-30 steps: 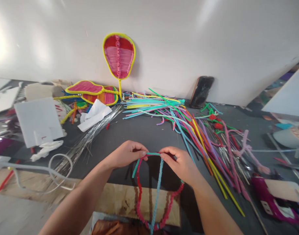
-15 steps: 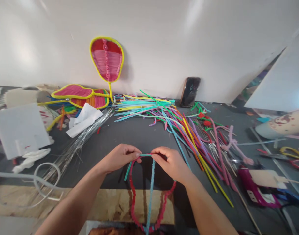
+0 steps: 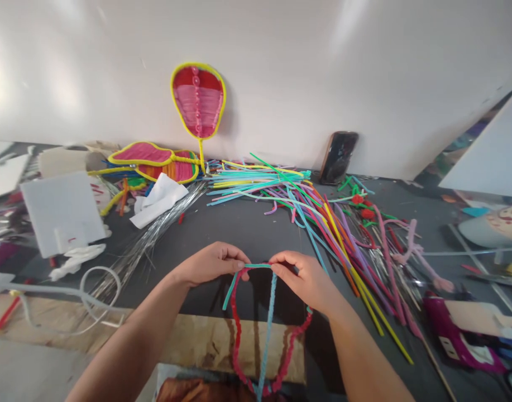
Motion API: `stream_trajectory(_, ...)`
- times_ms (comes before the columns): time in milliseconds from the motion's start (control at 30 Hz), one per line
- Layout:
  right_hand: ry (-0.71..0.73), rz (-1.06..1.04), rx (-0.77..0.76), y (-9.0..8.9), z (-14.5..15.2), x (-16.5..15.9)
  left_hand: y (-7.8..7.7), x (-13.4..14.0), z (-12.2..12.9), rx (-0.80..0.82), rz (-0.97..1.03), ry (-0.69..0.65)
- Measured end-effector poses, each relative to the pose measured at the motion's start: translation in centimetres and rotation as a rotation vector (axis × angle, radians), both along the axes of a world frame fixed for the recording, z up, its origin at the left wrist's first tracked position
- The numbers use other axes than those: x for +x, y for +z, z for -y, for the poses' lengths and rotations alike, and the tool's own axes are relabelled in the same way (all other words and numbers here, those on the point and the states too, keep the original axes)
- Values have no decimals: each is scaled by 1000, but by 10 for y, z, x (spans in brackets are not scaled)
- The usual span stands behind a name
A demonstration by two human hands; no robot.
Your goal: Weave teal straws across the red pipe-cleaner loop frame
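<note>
Where fingers (image 3: 235, 265) pinch, teal stem (image 3: 258, 266) between, red loop (image 3: 238, 328) below.

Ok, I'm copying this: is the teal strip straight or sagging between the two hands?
Straight: the teal strip spans between the left hand and the right hand without visible sag.

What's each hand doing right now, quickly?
Left hand: closed, pinching the teal pipe cleaner.
Right hand: closed, pinching the same teal pipe cleaner, just above the blue strand.
</note>
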State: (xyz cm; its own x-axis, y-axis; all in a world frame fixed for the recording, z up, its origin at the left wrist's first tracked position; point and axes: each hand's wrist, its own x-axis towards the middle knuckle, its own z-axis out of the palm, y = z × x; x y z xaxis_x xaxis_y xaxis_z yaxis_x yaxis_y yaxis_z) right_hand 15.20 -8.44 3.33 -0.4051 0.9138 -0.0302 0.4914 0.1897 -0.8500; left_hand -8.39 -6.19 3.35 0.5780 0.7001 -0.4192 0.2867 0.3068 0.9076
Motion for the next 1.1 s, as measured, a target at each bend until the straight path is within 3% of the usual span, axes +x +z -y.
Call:
stream_trajectory(467,48,0,-44,-1,1,0,-1,-5,-2,17,15,-136)
stream_trajectory(667,43,0,-16,-2,2,-2,1,-1,1,40,26,-66)
stream_trajectory(833,65,8,46,-5,5,-9,2,9,7,172,-87,55)
stream_trajectory(933,65,8,52,-8,6,-13,2,14,10,277,-199,43)
stream_trajectory(1100,75,7,42,-10,4,-11,0,17,13,303,-265,7)
